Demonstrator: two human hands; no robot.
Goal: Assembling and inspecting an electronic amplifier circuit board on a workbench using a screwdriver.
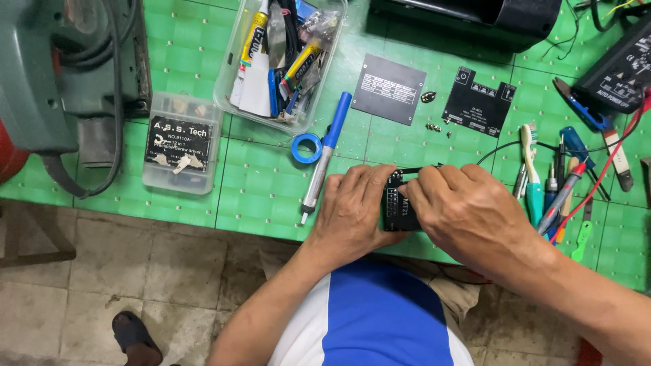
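Head view, left to right:
- Clear screwdriver box (182, 142) sat on the green mat (264, 183).
- Left hand (354, 210) gripped the small black device (399, 203) at the mat's near edge.
- Right hand (468, 213) pinched closed on its top.
- Hand tools (556, 183) lay right.

Small clear plastic case (182, 143) sitting at the table's left edge — a black rectangular label with pale lettering lying on its lid. Behind it, toward centre, an open clear tub (279, 61) standing, holding glue tubes: one white tube with a yellow-black label (254, 41), another yellow-labelled tube (300, 62) leaning right of it. Dark grey label plate (388, 89) lying flat mid-table, a pale printed block on it. Just right, a black notched panel (479, 107) with small white markings. Far right corner — a black device (620, 68) with white print showing, tilted, partly cut off.
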